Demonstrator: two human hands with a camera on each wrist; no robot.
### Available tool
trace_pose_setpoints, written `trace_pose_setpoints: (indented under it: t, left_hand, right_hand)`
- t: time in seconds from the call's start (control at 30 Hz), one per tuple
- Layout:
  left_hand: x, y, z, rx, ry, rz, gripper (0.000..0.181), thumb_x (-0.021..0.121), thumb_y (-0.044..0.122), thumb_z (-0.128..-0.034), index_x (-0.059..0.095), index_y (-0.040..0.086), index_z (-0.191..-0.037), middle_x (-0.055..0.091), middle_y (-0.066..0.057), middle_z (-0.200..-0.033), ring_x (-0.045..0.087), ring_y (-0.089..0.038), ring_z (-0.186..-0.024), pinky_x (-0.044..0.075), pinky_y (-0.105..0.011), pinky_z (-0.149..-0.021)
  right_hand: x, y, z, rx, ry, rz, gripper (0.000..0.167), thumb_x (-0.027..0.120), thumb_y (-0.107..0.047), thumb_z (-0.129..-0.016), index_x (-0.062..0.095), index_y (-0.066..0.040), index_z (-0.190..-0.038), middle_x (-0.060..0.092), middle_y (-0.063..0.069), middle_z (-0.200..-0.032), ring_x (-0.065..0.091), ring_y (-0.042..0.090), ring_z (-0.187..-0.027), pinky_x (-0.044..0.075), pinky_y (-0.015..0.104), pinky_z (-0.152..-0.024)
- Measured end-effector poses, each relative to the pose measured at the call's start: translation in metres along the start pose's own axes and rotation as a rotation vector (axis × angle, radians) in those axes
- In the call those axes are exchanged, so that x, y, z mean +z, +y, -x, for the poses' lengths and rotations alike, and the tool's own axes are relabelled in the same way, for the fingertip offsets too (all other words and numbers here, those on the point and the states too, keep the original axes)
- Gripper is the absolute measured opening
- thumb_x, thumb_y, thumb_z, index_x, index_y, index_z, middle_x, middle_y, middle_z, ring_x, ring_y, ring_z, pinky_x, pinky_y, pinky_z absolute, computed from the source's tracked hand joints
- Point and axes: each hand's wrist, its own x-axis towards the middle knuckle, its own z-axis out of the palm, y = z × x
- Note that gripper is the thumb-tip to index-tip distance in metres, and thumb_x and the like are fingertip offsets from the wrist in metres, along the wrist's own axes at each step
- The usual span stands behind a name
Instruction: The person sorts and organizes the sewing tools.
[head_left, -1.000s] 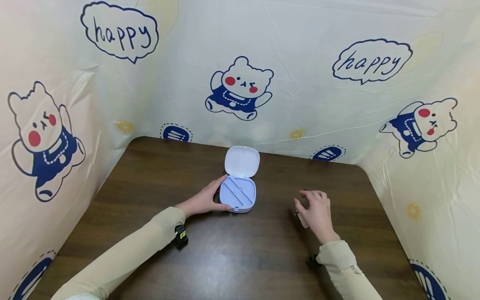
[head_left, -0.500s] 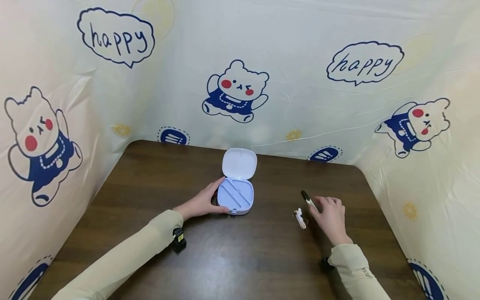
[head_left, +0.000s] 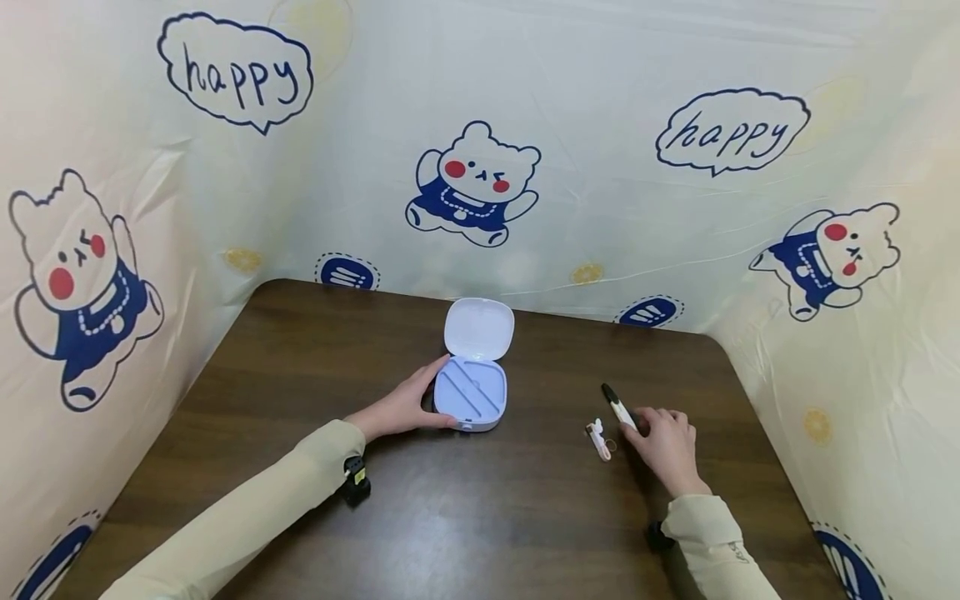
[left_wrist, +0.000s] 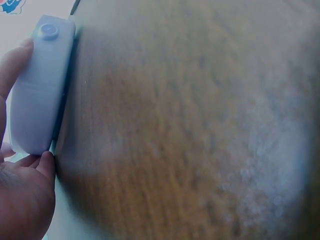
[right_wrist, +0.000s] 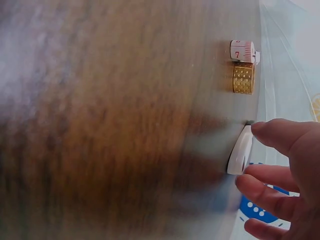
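Observation:
A light blue box (head_left: 471,392) stands on the table, its lid (head_left: 480,329) raised at the back and two slanted bars across its inside. My left hand (head_left: 405,406) grips the box's left side; in the left wrist view the thumb lies on its wall (left_wrist: 37,100) near a round button. At the right, my right hand (head_left: 666,446) pinches the near end of a white pen (head_left: 621,410) with a black cap. Left of that hand lies a small white and pink item (head_left: 599,439); the right wrist view shows a roll with red numbers (right_wrist: 242,51) and a gold dotted piece (right_wrist: 243,78).
The brown wooden table (head_left: 450,517) extends around the box and small items. Behind it and at both sides hangs a pale sheet (head_left: 600,167) printed with bears and "happy" bubbles. A black wrist device (head_left: 356,481) is on the left sleeve.
My right hand has moved right, away from the small white and pink item, to the pen's near end, uncovering both things. My left hand stays on the box.

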Motion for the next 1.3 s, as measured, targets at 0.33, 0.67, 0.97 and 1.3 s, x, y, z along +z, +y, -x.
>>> trace_pose_setpoints:
  t: [0.33,0.67,0.97,1.3]
  left_hand:
    - [-0.0008,0.0031,0.0017,0.01,-0.003,0.011,0.118,0.087,0.048,-0.0837,0.013,0.013,-0.168,0.021,-0.021,-0.17,0.024,-0.039,-0.155,0.028,-0.06,-0.12]
    - [-0.0002,0.003,0.0015,-0.015,-0.007,0.01,0.118,0.086,0.051,-0.083,0.012,0.017,-0.169,0.02,-0.018,-0.17,0.024,-0.036,-0.155,0.027,-0.059,-0.121]
    - [0.0012,0.0007,0.0002,-0.008,-0.004,0.015,0.119,0.087,0.052,-0.0823,0.013,0.017,-0.169,0.02,-0.018,-0.17,0.024,-0.037,-0.155,0.028,-0.059,-0.121]
    - [0.0026,-0.0041,-0.002,0.003,0.002,0.009,0.119,0.087,0.051,-0.0821,0.013,0.017,-0.169,0.023,-0.019,-0.169,0.027,-0.038,-0.154,0.028,-0.06,-0.12]
  right_hand:
    - [-0.0027,-0.0024,0.0021,0.035,-0.073,0.016,0.041,0.078,-0.028,-0.093,0.073,0.003,-0.118,0.07,0.017,-0.095,0.052,0.056,-0.114,0.037,0.067,-0.091]
    - [0.0002,-0.0022,0.0001,-0.003,-0.029,0.012,0.034,0.08,-0.024,-0.091,0.075,0.002,-0.112,0.069,0.014,-0.089,0.055,0.054,-0.107,0.039,0.065,-0.086]
    - [-0.0001,0.0003,0.0019,0.022,-0.054,0.016,0.033,0.079,-0.023,-0.092,0.074,0.001,-0.113,0.07,0.015,-0.095,0.055,0.052,-0.109,0.038,0.065,-0.09]
    - [-0.0006,-0.0004,0.004,0.014,-0.032,0.0,0.032,0.079,-0.022,-0.092,0.075,0.001,-0.113,0.07,0.014,-0.093,0.055,0.052,-0.108,0.037,0.066,-0.091]
